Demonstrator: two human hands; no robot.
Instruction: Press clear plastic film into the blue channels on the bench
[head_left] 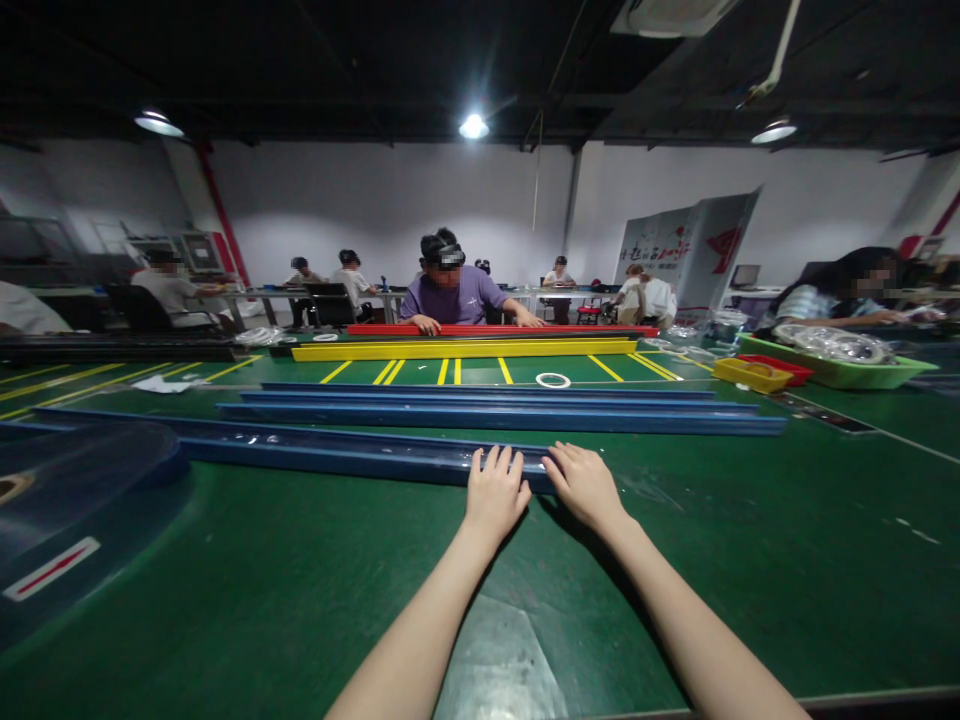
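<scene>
My left hand (495,490) and my right hand (583,482) lie side by side on the right end of a long blue plastic channel (322,452) that stretches to the left across the green table (300,590). Fingers of both hands curl over the channel's near edge, gripping it. Beyond it lie two more long blue channels (495,408), parallel and untouched.
A yellow rail (465,350) and a red rail (495,329) lie at the far side, where a person in a purple shirt (450,295) works. A white ring (553,380) lies between. Yellow, red and green trays (832,370) stand far right. A blue curved panel (82,480) is at left.
</scene>
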